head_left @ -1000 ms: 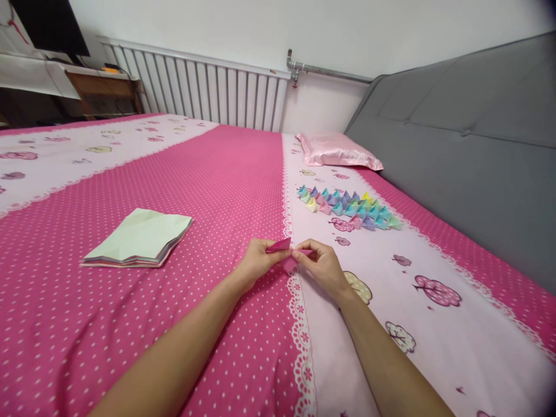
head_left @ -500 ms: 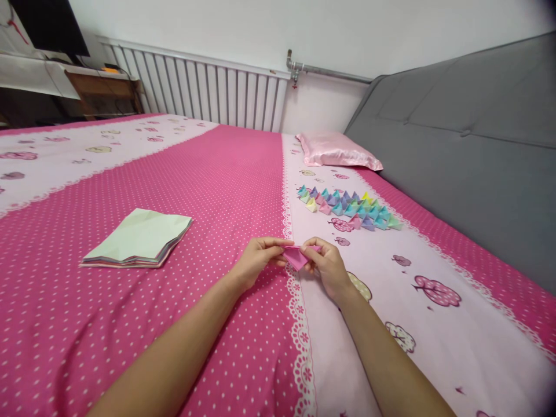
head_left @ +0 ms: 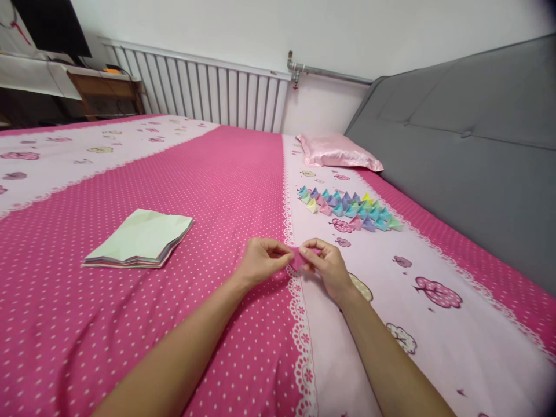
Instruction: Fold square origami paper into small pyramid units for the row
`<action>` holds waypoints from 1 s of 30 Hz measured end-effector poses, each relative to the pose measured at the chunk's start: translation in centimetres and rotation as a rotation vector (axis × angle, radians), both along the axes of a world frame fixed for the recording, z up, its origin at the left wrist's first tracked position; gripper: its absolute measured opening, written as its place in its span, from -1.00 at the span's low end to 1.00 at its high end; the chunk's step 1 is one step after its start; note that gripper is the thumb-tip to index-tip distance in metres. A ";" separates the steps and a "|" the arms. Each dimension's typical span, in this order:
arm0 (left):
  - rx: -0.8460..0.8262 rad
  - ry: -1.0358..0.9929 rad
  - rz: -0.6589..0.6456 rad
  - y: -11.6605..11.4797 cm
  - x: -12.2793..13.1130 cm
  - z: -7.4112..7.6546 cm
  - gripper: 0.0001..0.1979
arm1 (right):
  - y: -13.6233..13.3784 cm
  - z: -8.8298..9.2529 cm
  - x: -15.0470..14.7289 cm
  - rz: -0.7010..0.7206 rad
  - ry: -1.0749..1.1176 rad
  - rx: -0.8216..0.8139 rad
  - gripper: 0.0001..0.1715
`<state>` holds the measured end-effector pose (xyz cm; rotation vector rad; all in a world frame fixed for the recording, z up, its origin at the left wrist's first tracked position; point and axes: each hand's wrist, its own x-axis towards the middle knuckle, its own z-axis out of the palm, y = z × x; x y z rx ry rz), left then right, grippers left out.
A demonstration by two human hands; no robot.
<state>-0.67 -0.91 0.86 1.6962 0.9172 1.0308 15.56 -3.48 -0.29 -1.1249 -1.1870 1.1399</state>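
A small piece of folded pink paper (head_left: 296,259) is pinched between my two hands above the lace-patterned seam of the bedspread. My left hand (head_left: 266,260) grips its left side with thumb and fingertips. On the other side, my right hand (head_left: 324,263) is closed on the paper with thumb and forefinger. Fingers cover much of the paper, so its full shape is hidden. Beyond my right hand, several small folded paper boats (head_left: 347,207) in blue, purple, pink, green and yellow stand in rows.
To the left, a stack of paper sheets (head_left: 141,237), pale green on top, lies on the pink dotted bedspread (head_left: 234,185). A pink pillow (head_left: 339,152) rests near the grey headboard (head_left: 469,104). A white radiator (head_left: 208,90) lines the far wall.
My left fingers have shifted from the paper's top edge to a thumb-and-fingertip pinch at its left side. Less of the pink paper shows now. My right hand stays nearly in place.
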 end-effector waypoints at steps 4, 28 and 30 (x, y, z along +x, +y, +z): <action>0.186 0.022 0.011 0.1 0.0 -0.4 -0.89 | 0.1 0.0 0.1 -0.020 -0.118 0.064 -0.72; -0.003 -0.041 -0.089 0.4 -0.2 0.3 -0.81 | 0.0 0.2 0.1 -0.122 -0.297 0.298 -0.86; -0.020 -0.044 -0.110 0.4 -0.2 0.3 -0.80 | 0.0 0.1 0.2 -0.121 -0.285 0.288 -0.87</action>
